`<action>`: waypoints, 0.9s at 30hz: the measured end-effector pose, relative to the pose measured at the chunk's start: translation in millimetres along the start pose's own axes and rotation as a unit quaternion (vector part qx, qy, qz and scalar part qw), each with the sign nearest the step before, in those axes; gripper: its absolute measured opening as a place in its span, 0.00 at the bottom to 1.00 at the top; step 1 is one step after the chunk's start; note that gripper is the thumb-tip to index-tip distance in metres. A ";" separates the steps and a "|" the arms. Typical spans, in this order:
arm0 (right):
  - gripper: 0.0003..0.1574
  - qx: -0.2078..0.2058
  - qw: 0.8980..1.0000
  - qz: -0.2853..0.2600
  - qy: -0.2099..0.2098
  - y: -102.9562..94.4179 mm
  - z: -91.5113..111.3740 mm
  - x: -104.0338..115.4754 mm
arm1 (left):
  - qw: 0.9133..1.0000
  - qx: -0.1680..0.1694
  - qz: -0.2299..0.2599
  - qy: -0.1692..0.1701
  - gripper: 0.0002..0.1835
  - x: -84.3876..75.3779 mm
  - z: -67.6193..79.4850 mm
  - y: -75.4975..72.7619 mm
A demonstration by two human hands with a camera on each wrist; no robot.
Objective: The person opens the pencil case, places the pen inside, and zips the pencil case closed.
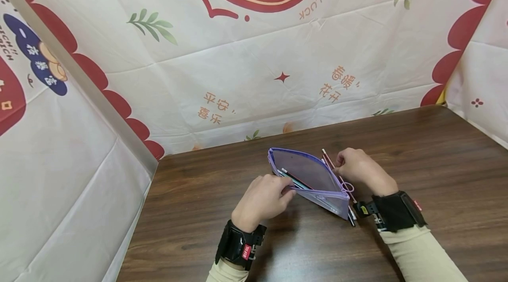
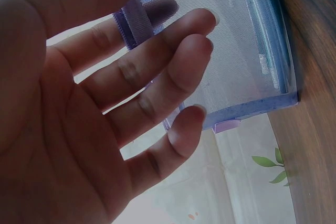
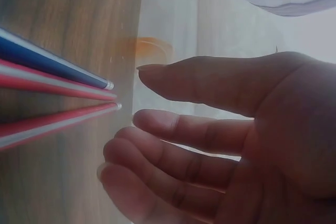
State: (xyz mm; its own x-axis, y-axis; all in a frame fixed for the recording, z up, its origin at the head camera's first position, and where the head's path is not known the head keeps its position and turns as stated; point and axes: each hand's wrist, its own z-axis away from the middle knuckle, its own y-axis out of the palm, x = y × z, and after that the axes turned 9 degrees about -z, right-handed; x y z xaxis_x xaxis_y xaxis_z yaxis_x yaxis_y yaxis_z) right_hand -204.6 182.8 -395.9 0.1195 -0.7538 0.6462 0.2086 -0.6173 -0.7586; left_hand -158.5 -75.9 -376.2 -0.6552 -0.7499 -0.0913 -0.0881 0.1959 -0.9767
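A purple mesh zip pencil case (image 1: 337, 206) lies unzipped on the table, its mouth spread wide, with several pencils (image 1: 296, 180) inside. My left hand (image 1: 263, 198) pinches the near edge of its opening between thumb and index finger; the zip edge (image 2: 137, 22) shows between them in the left wrist view. My right hand (image 1: 361, 169) is over the table just right of the case, its fingers loosely bent and holding nothing. Below it lie loose pencils (image 1: 327, 158), partly hidden by the case. In the right wrist view they are a blue pencil (image 3: 58, 62) and two red pencils (image 3: 58, 123).
The brown wooden table (image 1: 190, 229) extends to both sides of the case. A printed white cloth (image 1: 254, 61) hangs behind it, and another cloth panel (image 1: 79, 176) stands at the left. A purple loop (image 1: 347, 187) sticks out at the case's right end.
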 end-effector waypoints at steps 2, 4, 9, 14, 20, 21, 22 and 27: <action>0.07 0.002 1.000 0.001 0.001 0.6 -0.5 -0.7 | 1.000 0.000 0.000 0.000 0.06 0.0 -0.1 -0.1; 0.07 0.006 1.000 0.001 0.004 1.1 -0.8 -1.3 | 1.000 0.000 0.001 -0.001 0.06 -0.1 -0.2 -0.2; 0.08 0.013 1.000 0.003 0.016 2.3 -0.1 -2.2 | 1.000 0.001 0.001 -0.002 0.06 -0.3 -0.3 -0.4; 0.08 0.027 0.999 0.000 0.030 3.8 0.3 -3.1 | 1.000 0.001 0.001 -0.003 0.06 -0.2 0.0 -0.6; 0.06 0.050 0.998 -0.009 0.041 5.7 0.7 -6.2 | 1.000 0.001 0.000 -0.003 0.06 0.1 0.2 -0.6; 0.06 0.052 0.998 -0.008 0.041 6.0 0.6 -6.8 | 1.000 0.001 0.000 -0.002 0.06 0.2 0.2 -0.7; 0.06 0.053 0.998 -0.006 0.043 6.4 0.4 -7.3 | 1.000 0.000 0.000 -0.002 0.06 0.2 0.2 -0.7; 0.08 0.053 0.997 0.003 0.047 8.3 0.1 -9.4 | 1.000 0.002 0.000 -0.001 0.06 0.3 0.3 -0.8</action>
State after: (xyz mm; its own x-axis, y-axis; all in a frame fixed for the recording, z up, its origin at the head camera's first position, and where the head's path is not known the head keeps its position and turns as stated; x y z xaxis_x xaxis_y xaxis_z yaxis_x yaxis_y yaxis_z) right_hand -203.9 184.8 -408.2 0.0305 -0.7789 0.6264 0.3107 -0.5883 -0.7466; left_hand -158.3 -76.5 -375.5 -0.6534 -0.7514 -0.0923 -0.0852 0.1941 -0.9773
